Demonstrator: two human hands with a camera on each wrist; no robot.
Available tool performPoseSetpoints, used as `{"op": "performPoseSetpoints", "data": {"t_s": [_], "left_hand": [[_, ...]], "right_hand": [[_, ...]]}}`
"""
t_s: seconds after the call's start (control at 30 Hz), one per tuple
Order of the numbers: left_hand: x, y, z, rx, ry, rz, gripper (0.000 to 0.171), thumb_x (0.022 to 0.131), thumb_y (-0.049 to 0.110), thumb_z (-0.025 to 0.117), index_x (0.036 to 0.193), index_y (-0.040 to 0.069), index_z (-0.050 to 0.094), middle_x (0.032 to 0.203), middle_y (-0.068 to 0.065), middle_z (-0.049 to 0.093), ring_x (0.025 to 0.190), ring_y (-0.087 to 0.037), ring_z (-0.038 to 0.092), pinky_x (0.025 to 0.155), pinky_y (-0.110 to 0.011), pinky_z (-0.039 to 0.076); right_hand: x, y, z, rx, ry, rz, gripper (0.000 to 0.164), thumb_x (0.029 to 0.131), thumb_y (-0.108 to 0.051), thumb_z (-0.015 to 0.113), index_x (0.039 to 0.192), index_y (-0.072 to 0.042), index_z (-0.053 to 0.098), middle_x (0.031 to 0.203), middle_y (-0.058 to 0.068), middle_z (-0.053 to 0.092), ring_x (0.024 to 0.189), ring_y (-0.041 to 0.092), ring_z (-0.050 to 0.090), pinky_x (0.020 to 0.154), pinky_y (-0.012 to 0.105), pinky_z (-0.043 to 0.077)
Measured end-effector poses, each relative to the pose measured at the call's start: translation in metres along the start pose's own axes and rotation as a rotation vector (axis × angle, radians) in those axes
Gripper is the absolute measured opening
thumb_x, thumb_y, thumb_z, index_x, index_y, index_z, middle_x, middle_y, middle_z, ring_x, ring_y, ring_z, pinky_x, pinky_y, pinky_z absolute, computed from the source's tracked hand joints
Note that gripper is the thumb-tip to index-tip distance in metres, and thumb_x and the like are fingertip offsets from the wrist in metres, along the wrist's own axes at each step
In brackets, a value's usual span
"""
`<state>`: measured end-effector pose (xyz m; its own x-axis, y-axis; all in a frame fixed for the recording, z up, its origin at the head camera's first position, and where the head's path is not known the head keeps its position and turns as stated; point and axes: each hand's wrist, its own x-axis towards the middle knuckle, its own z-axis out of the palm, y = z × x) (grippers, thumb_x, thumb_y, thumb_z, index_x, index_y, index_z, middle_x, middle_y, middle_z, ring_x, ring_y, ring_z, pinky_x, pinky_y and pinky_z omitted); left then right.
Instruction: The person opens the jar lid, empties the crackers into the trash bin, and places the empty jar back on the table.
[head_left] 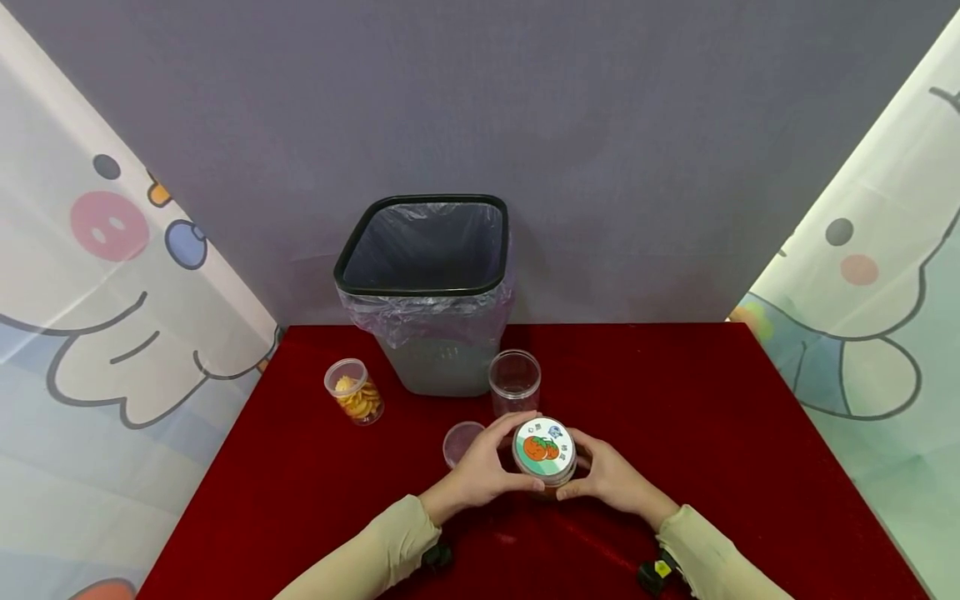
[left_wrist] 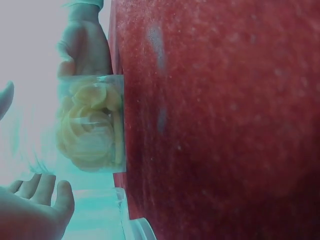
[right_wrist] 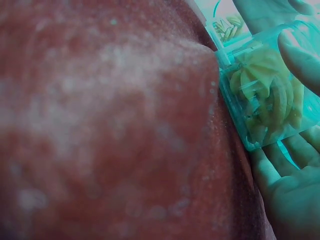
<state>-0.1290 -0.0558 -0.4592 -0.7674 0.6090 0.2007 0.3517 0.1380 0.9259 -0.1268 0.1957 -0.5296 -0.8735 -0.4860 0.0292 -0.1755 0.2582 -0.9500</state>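
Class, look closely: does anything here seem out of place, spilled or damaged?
One thing, perhaps: the bag-lined bin stands on the same red cloth as the labelled cookie jar, an odd spot beside food. I see no spill or damage.

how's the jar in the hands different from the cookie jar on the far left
The held jar has an orange-fruit picture on top; the far-left jar has none. The left hand and right hand surround the held jar; neither touches the far-left jar. Both are clear and hold yellowish cookies.
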Motion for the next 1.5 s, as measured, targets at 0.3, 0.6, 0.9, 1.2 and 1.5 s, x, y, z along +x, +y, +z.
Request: {"op": "performPoseSetpoints", "data": {"t_s": [0.3,0.6,0.9,1.2,1.5], "left_hand": [[-0.005,-0.016,-0.008,-0.032,0.015,-0.005,0.086,0.077,0.001,0.085,0.149,0.005,0.039,0.144,-0.013,0.047,0.128,-0.029,0.050,0.106,-0.046,0.042],[-0.016,-0.045,-0.023,-0.094,0.075,-0.003,0.086,0.077,0.003,0.086,0.149,0.008,0.041,0.142,-0.008,0.050,0.126,-0.024,0.052,0.104,-0.035,0.043],[-0.026,-0.056,-0.044,-0.091,0.175,-0.054,0.086,0.077,0.003,0.086,0.150,0.006,0.041,0.143,-0.011,0.050,0.123,-0.026,0.055,0.100,-0.031,0.047],[-0.030,-0.066,-0.067,-0.004,0.303,-0.133,0.085,0.077,0.009,0.087,0.149,0.009,0.044,0.139,-0.012,0.053,0.119,-0.026,0.056,0.098,-0.038,0.047],[-0.038,-0.074,-0.089,0.075,0.396,-0.258,0.083,0.076,0.014,0.088,0.148,0.012,0.046,0.133,-0.012,0.055,0.114,-0.028,0.058,0.095,-0.043,0.048]], "right_hand": [[0.000,0.000,0.001,0.016,-0.003,0.011,0.090,0.076,-0.023,0.089,0.148,0.000,0.040,0.146,0.017,0.047,0.131,0.034,0.048,0.104,0.036,0.044],[0.001,0.000,0.002,0.057,-0.028,-0.024,0.088,0.076,-0.020,0.089,0.149,-0.009,0.042,0.150,0.011,0.045,0.132,0.016,0.048,0.102,0.022,0.043],[0.001,-0.001,0.001,0.069,-0.022,-0.011,0.089,0.074,-0.020,0.090,0.149,-0.009,0.043,0.148,0.009,0.047,0.130,0.013,0.049,0.101,0.021,0.043],[0.001,0.001,0.000,0.051,-0.009,-0.025,0.089,0.073,-0.020,0.091,0.148,-0.008,0.044,0.146,0.009,0.048,0.129,0.014,0.050,0.102,0.022,0.044],[0.001,0.001,0.000,0.057,-0.015,-0.019,0.088,0.075,-0.020,0.090,0.148,-0.011,0.043,0.147,0.008,0.048,0.129,0.012,0.050,0.102,0.021,0.043]]}}
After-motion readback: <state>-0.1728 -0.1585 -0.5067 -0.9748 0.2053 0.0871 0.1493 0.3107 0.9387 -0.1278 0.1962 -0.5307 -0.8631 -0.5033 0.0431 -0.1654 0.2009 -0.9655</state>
